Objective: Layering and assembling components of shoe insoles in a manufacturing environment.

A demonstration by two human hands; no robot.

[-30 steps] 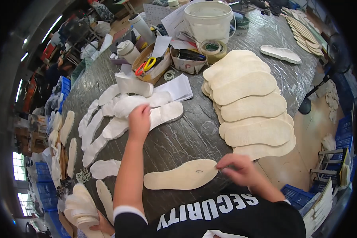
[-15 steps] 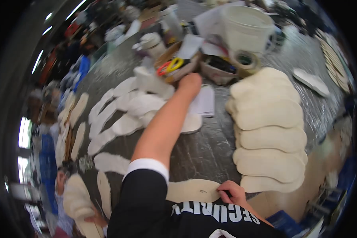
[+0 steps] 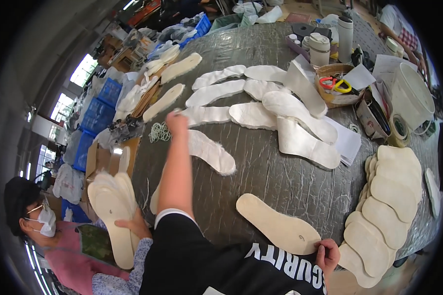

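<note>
Cream, felt-like insole (image 3: 270, 221) lies flat on the dark, film-covered table (image 3: 206, 201), directly forward and left of the right-hand grip. The right hand (image 3: 329, 253) has thumb and finger closed on the insole's marked end; the opposite end is unsupported by any hand. The left hand (image 3: 178, 123) is extended well forward and left of this grip. It is motion-blurred, so whether its fingers hold anything cannot be told. A loose coil of pale bands (image 3: 159, 132) lies just left of it, and a white fleecy insole (image 3: 211, 153) lies just right of its wrist.

Possible faults:
- Slip: pinching one end only, on smooth film, may let the insole pivot or slide if the hand pulls sideways.
- Stack spill: the overlapped cream stack (image 3: 391, 196) begins just right of the grip, near the table edge. A rightward knock could fan it out or drop the lowest pieces.
- Snag: a low sweep of the left forearm could drag the fleecy insole or catch the bands.
- Collision: a co-worker's hand (image 3: 135, 226), holding an insole bundle (image 3: 110, 199), is close beside the left sleeve (image 3: 174, 236); a wide elbow could bump it.
</note>
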